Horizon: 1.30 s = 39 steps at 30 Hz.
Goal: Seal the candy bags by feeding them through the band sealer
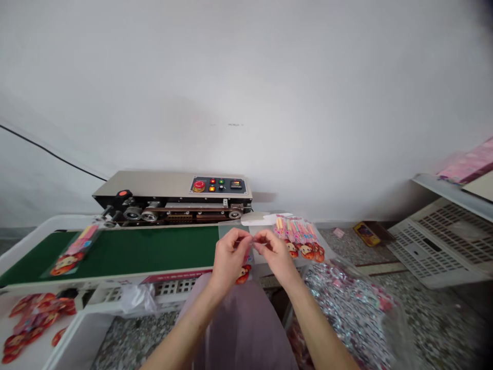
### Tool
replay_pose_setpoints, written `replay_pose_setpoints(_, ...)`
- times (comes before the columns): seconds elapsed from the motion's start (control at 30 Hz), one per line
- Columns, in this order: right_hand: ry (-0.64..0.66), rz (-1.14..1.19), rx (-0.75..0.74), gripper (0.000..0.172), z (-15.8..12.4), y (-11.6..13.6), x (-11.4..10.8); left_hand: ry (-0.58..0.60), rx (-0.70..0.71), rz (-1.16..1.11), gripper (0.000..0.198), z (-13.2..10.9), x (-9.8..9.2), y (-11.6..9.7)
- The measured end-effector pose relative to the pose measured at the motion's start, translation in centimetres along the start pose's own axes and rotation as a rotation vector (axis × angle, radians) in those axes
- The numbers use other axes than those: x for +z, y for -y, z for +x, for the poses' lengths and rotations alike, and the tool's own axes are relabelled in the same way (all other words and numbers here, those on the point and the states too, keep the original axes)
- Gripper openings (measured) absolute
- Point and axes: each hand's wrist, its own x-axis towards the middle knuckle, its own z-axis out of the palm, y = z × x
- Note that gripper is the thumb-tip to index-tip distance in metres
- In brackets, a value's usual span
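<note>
My left hand (230, 254) and my right hand (274, 253) meet in front of me, thumbs and forefingers pinching the top edge of a clear plastic packet (243, 275). A red-haired cartoon figure shows at its lower end; the fingers hide most of the rest. The hands are at the right end of a green conveyor belt (154, 252) that runs along a band sealing machine (154, 185). To the right of my right hand, several similar packets (304, 241) with pastel sticks and cartoon heads lie in an overlapping row.
One packet (75, 252) lies on the belt's left part. A white bin (82, 336) at lower left stands by more packets (33, 321). A large clear bag (350, 308) of shiny pieces is at lower right. Farther right are a small box (372, 234) and a tilted plastic crate (439, 241).
</note>
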Motion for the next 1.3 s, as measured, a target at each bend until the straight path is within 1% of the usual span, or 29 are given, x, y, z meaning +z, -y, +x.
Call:
replay_pose_setpoints(0.1, -0.045, -0.003, 0.003, 0.014, -0.5, 0.4, -0.3, -0.029, -0.04, -0.04, 0.015, -0.8, 0.5, -0.3)
replay_pose_setpoints(0.2, -0.124, -0.032, -0.031, 0.014, -0.9, 0.7, -0.8, 0.0, -0.079, -0.07, 0.017, -1.2, 0.6, -0.2)
replay_pose_setpoints(0.27, -0.104, -0.024, -0.038, 0.013, -1.4, 1.0, -1.1, 0.035, -0.078, -0.059, 0.018, -1.3, 0.4, -0.5)
replay_pose_setpoints(0.33, -0.053, 0.006, -0.025, 0.013, -1.7, 1.4, -1.3, 0.065, -0.075, -0.056, 0.018, -1.3, 0.3, -0.8)
replay_pose_setpoints(0.43, 0.009, -0.003, -0.01, 0.013, -1.8, 1.8, -1.4, 0.08, -0.096, -0.064, 0.017, -1.2, 0.2, -1.1)
replay_pose_setpoints(0.53, -0.001, -0.02, -0.004, 0.011, -1.2, 1.5, -1.5, 0.113, -0.137, -0.062, 0.018, -0.7, 0.5, -0.6)
replay_pose_setpoints(0.6, -0.01, 0.005, 0.003, 0.009, -0.4, 0.8, -1.7, 0.132, -0.122, 0.003, 0.018, 0.0, 0.8, 0.2)
replay_pose_setpoints(0.67, -0.006, 0.01, 0.004, 0.01, 0.7, -0.1, -2.0, 0.118, -0.085, 0.098, 0.018, 1.1, 1.1, 1.3)
replay_pose_setpoints(0.77, -0.034, -0.125, -0.038, 0.014, 2.9, -1.9, -2.3, 0.084, -0.057, 0.202, 0.018, 3.2, 1.5, 2.9)
replay_pose_setpoints(0.83, -0.077, -0.244, -0.069, 0.012, 4.9, -3.3, -2.2, 0.055, -0.04, 0.27, 0.022, 4.4, 1.6, 3.8)
replay_pose_setpoints(0.9, -0.119, -0.325, -0.081, 0.009, 7.0, -4.6, -2.0, -0.004, 0.001, 0.351, 0.022, 5.0, 1.5, 4.4)
replay_pose_setpoints(0.93, -0.133, -0.355, -0.082, 0.008, 8.0, -5.1, -1.9, -0.019, 0.049, 0.427, 0.025, 5.1, 1.4, 4.8)
replay_pose_setpoints(0.97, -0.144, -0.392, -0.084, 0.008, 8.9, -5.5, -1.8, 0.005, 0.123, 0.531, 0.031, 5.0, 1.3, 5.3)
replay_pose_setpoints(1.0, -0.148, -0.431, -0.087, 0.009, 9.6, -5.8, -1.8, 0.073, 0.221, 0.655, 0.037, 4.7, 1.2, 5.9)
replay_pose_setpoints(1.07, -0.143, -0.508, -0.097, 0.014, 10.3, -6.2, -2.2, 0.299, 0.435, 0.919, 0.044, 4.1, 1.0, 7.2)
replay_pose_setpoints(1.1, -0.137, -0.536, -0.101, 0.017, 10.1, -6.3, -2.7, 0.409, 0.516, 1.024, 0.045, 3.7, 0.9, 7.9)
replay_pose_setpoints(1.13, -0.134, -0.579, -0.111, 0.021, 9.7, -6.5, -3.3, 0.489, 0.56, 1.093, 0.047, 3.4, 0.8, 8.5)
replay_pose_setpoints(1.17, -0.136, -0.651, -0.126, 0.024, 8.9, -6.7, -4.1, 0.53, 0.577, 1.144, 0.049, 3.2, 0.7, 9.0)
replay_pose_setpoints(1.2, -0.149, -0.741, -0.143, 0.027, 7.9, -7.0, -4.9, 0.543, 0.573, 1.181, 0.05, 3.0, 0.7, 9.5)
replay_pose_setpoints(1.3, -0.214, -1.171, -0.227, 0.036, 4.5, -8.4, -6.7, 0.522, 0.534, 1.219, 0.053, 2.7, 0.9, 10.1)
